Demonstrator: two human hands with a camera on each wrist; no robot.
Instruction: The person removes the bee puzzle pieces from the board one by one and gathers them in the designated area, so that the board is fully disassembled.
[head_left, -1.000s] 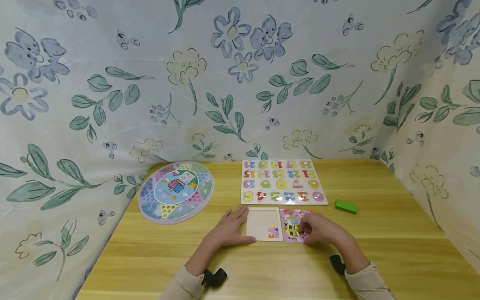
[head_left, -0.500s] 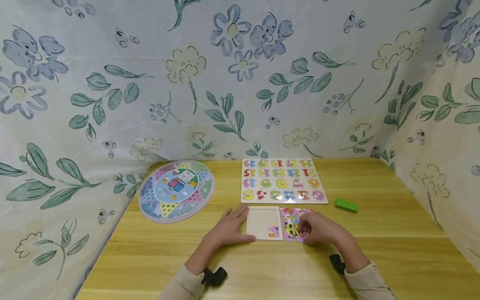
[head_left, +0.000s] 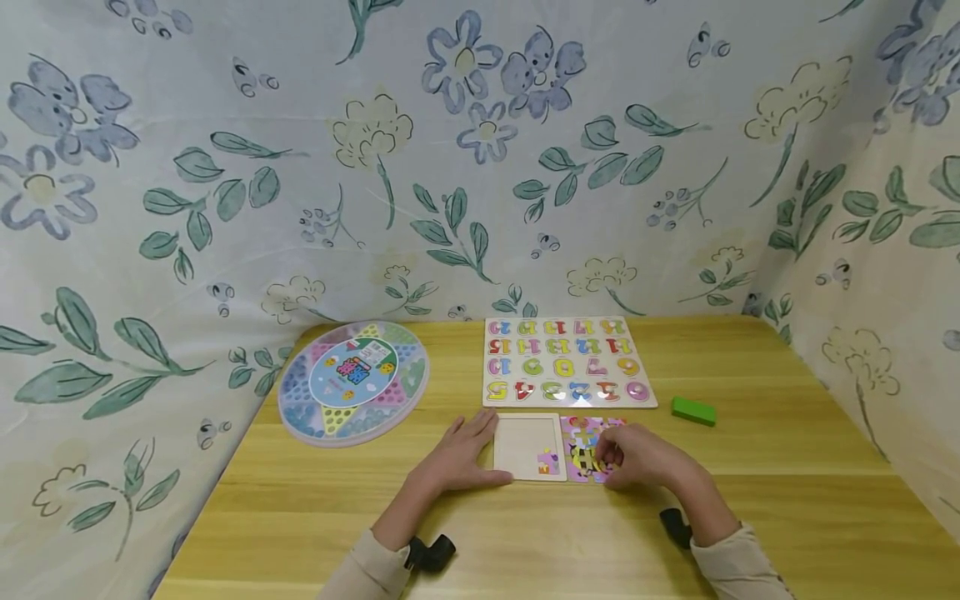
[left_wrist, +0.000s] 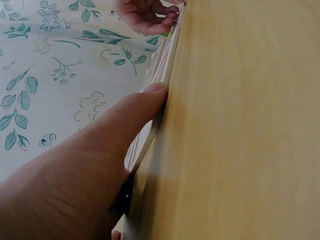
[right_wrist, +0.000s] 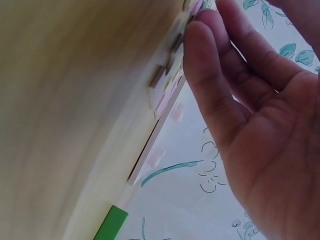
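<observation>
A shallow square wooden puzzle tray lies on the table, with a pink-and-purple jigsaw piece in its lower right corner. My left hand rests along the tray's left side, its thumb extended over the near rim. Against the tray's right side lies a group of colourful jigsaw pieces, partly covered by my right hand. That hand's thumb and bent fingers come together at the right-hand pieces, pinching at one that is mostly hidden under the fingertips.
Behind the tray lies a number puzzle board. A round Chinese checkers board is at the back left, a green block to the right. Floral cloth hangs behind the wooden table.
</observation>
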